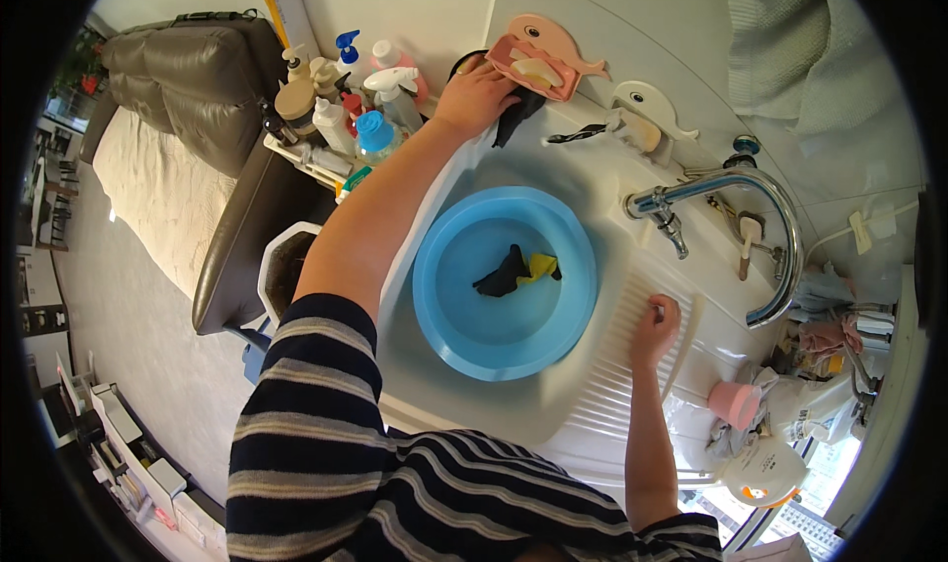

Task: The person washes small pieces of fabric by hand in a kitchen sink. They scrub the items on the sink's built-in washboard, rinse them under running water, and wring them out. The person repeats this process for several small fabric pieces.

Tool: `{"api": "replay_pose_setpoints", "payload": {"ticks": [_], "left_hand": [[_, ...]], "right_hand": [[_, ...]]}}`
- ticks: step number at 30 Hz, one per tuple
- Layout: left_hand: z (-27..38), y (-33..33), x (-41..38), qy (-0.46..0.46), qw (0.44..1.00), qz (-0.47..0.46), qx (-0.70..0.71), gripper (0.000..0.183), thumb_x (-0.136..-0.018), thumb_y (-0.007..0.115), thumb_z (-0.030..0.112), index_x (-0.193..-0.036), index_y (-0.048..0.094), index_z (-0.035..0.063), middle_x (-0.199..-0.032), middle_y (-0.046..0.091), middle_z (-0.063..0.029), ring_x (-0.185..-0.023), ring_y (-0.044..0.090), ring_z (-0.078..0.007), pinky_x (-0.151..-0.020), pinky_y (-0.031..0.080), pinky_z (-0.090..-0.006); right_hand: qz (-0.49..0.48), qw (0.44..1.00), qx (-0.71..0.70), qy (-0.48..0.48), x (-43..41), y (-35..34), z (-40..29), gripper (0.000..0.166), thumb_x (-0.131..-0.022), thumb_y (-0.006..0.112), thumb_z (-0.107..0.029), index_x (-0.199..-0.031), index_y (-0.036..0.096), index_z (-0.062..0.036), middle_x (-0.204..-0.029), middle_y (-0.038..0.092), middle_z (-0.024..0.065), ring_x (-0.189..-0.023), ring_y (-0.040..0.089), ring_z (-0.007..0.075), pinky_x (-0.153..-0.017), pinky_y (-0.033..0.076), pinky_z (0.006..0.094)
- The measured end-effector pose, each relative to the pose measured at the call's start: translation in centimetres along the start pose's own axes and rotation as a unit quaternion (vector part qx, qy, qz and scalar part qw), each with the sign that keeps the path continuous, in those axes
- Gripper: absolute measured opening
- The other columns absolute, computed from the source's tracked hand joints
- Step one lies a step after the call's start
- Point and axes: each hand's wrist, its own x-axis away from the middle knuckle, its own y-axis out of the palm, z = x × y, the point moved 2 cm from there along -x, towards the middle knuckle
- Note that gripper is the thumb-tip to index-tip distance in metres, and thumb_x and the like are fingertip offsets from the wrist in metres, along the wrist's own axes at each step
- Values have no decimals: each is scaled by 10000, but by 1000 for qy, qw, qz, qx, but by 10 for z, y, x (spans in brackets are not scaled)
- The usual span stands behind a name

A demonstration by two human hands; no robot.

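Note:
My left hand (pixel 474 97) reaches to the far left corner of the white sink (pixel 444 391). Its fingers lie on a black cloth (pixel 516 120) that hangs over the sink's edge, beside a pink whale-shaped soap dish (pixel 566 43) with pale soap (pixel 539 71). Whether those fingers grip the cloth, I cannot tell. Above the ribbed washboard (pixel 603 380), my right hand (pixel 656 332) is loosely curled, with nothing visible in it. A round blue basin (pixel 459 340) sits in the sink. Inside it lie a small black cloth piece (pixel 503 273) and a yellow piece (pixel 539 267), touching each other.
A chrome faucet (pixel 770 184) arches on the right. Behind it hangs a towel (pixel 785 51). A white whale soap dish (pixel 648 106) is on the wall. Several bottles crowd a shelf (pixel 304 158) at left, near a leather sofa (pixel 185 66). A pink cup (pixel 735 404) stands right.

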Motion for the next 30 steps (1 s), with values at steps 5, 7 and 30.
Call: {"api": "replay_pose_setpoints", "payload": {"ticks": [5,7,30], "left_hand": [[-3,-2,5,-58,997,38,36,369,-905,735,234,-1248,680,109,-1331,670,-37,-1353,535,-242,-1131,436,-410],[-2,-4,6,-95,993,30,63,380,-903,739,220,-1261,673,112,-1355,658,-28,-1364,529,-249,-1114,463,-400],[15,9,-12,-267,959,93,26,393,-948,694,328,-1290,659,137,-1265,693,-30,-1233,606,-282,-881,582,-449]], "right_hand": [[1,1000,17,-3,1,2,10,215,-833,541,103,-922,666,-47,-951,684,74,-884,624,260,-686,493,363],[-4,999,32,-13,1,2,12,223,-846,533,103,-945,675,-38,-962,680,73,-882,640,232,-666,500,327],[19,999,26,-9,1,-1,4,210,-826,556,94,-920,673,-53,-922,672,85,-877,637,283,-729,515,390]]}}
